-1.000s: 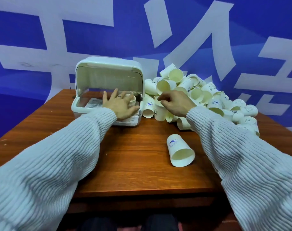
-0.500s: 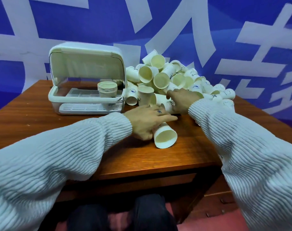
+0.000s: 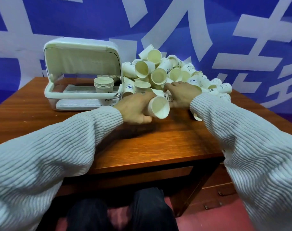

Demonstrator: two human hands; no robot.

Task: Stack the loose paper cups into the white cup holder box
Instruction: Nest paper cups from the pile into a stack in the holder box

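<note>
A white cup holder box [image 3: 61, 94] stands at the back left of the wooden table [image 3: 158, 144], its lid raised. A short stack of paper cups [image 3: 103, 85] stands upright in its right end. To its right lies a big pile of loose paper cups [image 3: 158, 70]. My left hand [image 3: 135, 107] grips one paper cup [image 3: 159, 107] lifted off the table, its mouth facing me. My right hand [image 3: 182, 94] holds another cup [image 3: 167, 97] lying at the pile's front edge, fingers curled over it.
A blue wall with large white shapes [image 3: 208, 30] rises close behind the table. The table's front edge [image 3: 142, 165] runs below my forearms. My knees [image 3: 121, 212] show under it, above a red floor.
My left hand went from the box to the lone cup on the table and lifted it toward the pile. My right hand stayed at the pile's front. The view shifted left and down.
</note>
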